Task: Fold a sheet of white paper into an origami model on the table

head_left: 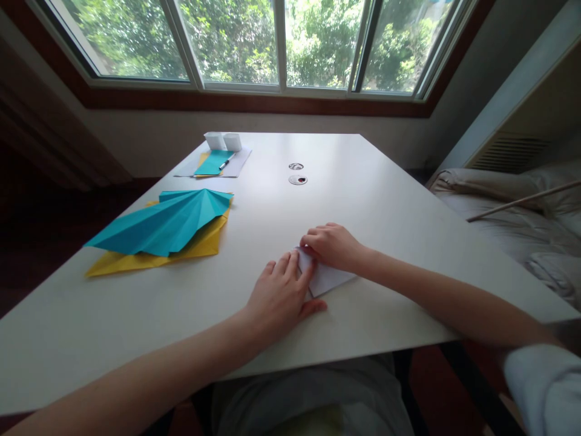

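Observation:
A folded sheet of white paper (331, 279) lies flat near the front edge of the table, partly covered by both hands. My left hand (284, 289) rests on its left side, fingers stretched out and thumb spread toward me. At the paper's far corner, my right hand (333, 243) has its fingers curled and pinched on the edge. The two hands nearly meet at that corner, and the right fingertips are partly hidden. How the paper is folded underneath cannot be made out.
Left on the white table (385, 212) lie a pleated blue paper (172, 224) and a yellow paper (200, 245). Farther back are blue sheets (213, 163), a pen (226, 164) and two white paper boxes (232, 143). Two round discs (298, 180) lie mid-table.

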The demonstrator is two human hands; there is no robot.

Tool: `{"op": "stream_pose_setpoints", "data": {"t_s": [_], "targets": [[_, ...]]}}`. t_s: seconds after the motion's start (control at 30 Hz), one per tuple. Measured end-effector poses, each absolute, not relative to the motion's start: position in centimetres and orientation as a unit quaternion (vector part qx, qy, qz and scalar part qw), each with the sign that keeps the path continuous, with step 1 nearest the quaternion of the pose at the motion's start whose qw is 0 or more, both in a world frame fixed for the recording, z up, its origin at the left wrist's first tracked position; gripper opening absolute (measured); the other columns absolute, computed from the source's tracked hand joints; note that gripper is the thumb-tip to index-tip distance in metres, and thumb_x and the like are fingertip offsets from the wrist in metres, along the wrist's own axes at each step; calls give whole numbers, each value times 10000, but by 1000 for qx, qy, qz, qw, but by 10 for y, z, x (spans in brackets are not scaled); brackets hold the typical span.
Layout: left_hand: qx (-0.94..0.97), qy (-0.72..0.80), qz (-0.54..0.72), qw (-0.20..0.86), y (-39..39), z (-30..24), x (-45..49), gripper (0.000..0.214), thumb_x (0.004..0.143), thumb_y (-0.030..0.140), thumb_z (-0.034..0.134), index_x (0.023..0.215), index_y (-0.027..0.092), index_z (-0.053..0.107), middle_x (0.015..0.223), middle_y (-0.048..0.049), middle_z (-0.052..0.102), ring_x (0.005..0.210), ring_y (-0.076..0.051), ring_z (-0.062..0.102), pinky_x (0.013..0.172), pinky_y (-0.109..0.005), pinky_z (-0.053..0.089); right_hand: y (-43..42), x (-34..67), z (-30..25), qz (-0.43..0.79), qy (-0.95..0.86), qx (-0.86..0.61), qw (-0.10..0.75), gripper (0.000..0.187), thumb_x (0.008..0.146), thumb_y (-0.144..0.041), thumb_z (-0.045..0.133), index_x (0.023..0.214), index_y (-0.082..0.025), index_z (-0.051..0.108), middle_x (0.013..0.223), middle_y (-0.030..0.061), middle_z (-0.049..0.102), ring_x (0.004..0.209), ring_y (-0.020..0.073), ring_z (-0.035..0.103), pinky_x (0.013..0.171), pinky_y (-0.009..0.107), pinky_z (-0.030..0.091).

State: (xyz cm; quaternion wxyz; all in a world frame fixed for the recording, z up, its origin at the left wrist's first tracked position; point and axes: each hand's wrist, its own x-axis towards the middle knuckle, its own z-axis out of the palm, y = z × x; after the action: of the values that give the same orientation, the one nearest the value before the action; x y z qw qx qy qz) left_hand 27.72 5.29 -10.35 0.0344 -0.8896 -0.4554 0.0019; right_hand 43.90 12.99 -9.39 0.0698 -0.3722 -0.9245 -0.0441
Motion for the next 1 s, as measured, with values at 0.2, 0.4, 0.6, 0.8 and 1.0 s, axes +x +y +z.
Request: {"op": "stream_pose_setpoints", "data": {"t_s": [0.2,0.4,0.6,0.8,1.0], "targets": [[-886,-462,-6,48,52,-102,277,699,808,652,394,1184,72,495,1294,-232,430,1170,-332,410,922,-444,357,133,436,-104,-58,-931,-346,97,164,899,-191,472,879,-171,633,851,42,641,801,161,571,689,278,326],[-896,-440,-28,48,58,-100,271,648,774,716,349,1053,164,541,1223,-187,477,1093,-331,455,863,-468,379,128,441,-107,-107,-939,-312,99,139,878,-159,492,867,-149,630,834,54,628,781,170,540,700,296,303],[-898,-437,-30,45,59,-99,269,668,768,725,345,1077,162,530,1222,-185,474,1089,-333,448,869,-474,376,127,442,-108,-135,-943,-286,102,166,891,-159,470,865,-152,634,841,53,631,782,171,529,703,306,302],[-899,-436,-25,38,60,-99,269,654,759,721,378,1078,171,532,1214,-170,480,1080,-327,452,866,-472,380,127,443,-107,-137,-948,-272,86,147,882,-157,490,883,-155,637,850,47,629,786,175,530,699,307,325],[-896,-442,-23,30,63,-99,267,663,742,723,414,1096,174,529,1251,-170,453,1113,-331,434,869,-463,385,127,445,-103,-119,-957,-257,59,150,878,-162,504,929,-153,645,886,68,630,822,182,546,704,303,360]]}}
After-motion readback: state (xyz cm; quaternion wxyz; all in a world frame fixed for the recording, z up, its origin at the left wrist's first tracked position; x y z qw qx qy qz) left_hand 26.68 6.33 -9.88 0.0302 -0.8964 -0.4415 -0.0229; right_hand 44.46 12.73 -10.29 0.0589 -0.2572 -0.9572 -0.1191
